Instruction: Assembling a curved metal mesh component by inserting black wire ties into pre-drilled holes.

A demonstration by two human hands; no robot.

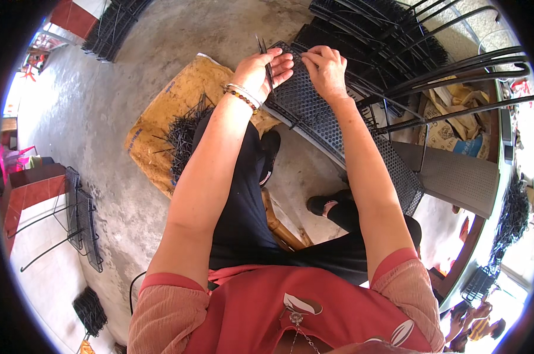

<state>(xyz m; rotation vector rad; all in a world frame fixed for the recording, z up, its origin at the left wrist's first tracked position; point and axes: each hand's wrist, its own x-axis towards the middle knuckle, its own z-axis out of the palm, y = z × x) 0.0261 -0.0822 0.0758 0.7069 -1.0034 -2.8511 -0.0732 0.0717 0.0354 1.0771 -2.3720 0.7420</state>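
Note:
My left hand is turned palm up, its fingers half curled. A few thin black strips lie across it, held under the thumb. My right hand is closed in a pinch over the far end of a black perforated metal panel; whatever is between its fingertips is too small to make out. The panel slants away from me, between and below both hands. To the left of my knee, a loose heap of similar thin black strips rests on a stained yellow-brown sheet.
Stacked black wire racks with long bent rods stand at the far right. A grey perforated board sits beside the panel. More black racks lean at the left. A bamboo seat shows between my legs.

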